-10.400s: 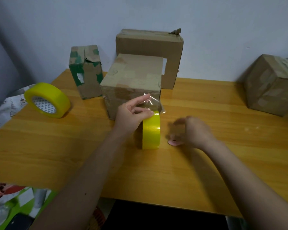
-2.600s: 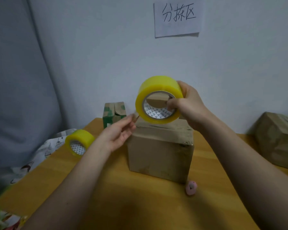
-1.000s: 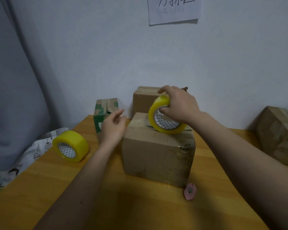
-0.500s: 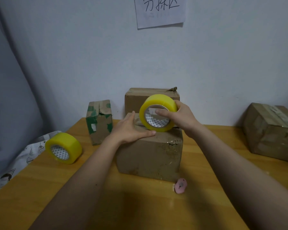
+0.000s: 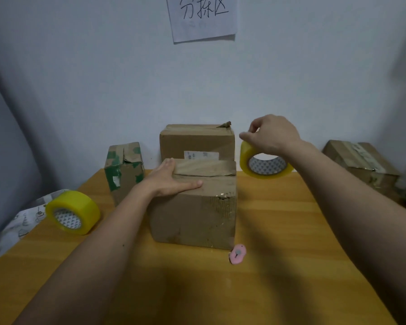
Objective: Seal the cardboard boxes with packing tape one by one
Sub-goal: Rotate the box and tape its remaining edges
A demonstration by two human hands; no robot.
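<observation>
Head view: a person's left hand (image 5: 171,181) presses flat, fingers straight, on the worn brown cardboard box (image 5: 195,207) at the centre of the wooden tabletop (image 5: 279,231), while the right hand (image 5: 271,136) grips a yellow roll of packing tape (image 5: 263,164) held just right of the box, fingers curled round its rim.

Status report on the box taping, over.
Left hand flat on the front box. Right hand grips the tape roll, held right of the box. Pink cutter lies by the box corner.
</observation>
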